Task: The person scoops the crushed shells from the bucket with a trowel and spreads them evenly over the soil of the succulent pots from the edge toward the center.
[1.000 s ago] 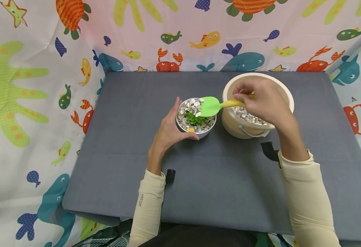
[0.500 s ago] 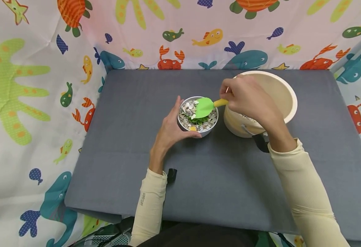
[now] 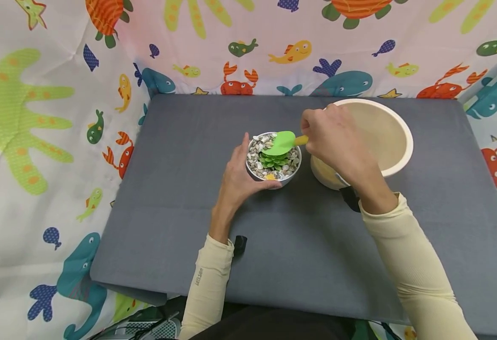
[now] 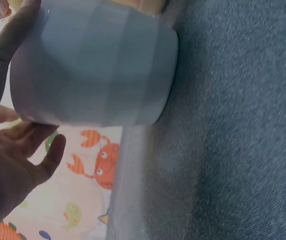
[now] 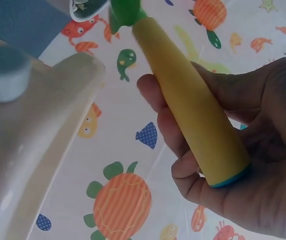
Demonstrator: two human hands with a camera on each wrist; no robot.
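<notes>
My left hand (image 3: pixel 239 178) holds a small white flowerpot (image 4: pixel 93 65) round its side, thumb at the near side and fingers at the far left. Inside the pot a green succulent (image 3: pixel 273 161) sits among pale pebbles (image 3: pixel 254 158). My right hand (image 3: pixel 337 141) grips a toy-like trowel by its yellow handle (image 5: pixel 190 105). The trowel's green blade (image 3: pixel 282 142) is tipped over the back of the pot, close above the succulent, and no pebbles show on it. The right forearm and hand cover part of the cream bucket (image 3: pixel 394 141), hiding the pebbles in it.
The bucket stands just right of the flowerpot on a grey cloth-covered table (image 3: pixel 180 179). A curtain printed with sea animals (image 3: pixel 290 52) hangs behind the table and along its left side.
The right hand has moved left and turned the trowel over, so the pebbles on its blade have dropped into the flowerpot. The left hand keeps its hold on the pot.
</notes>
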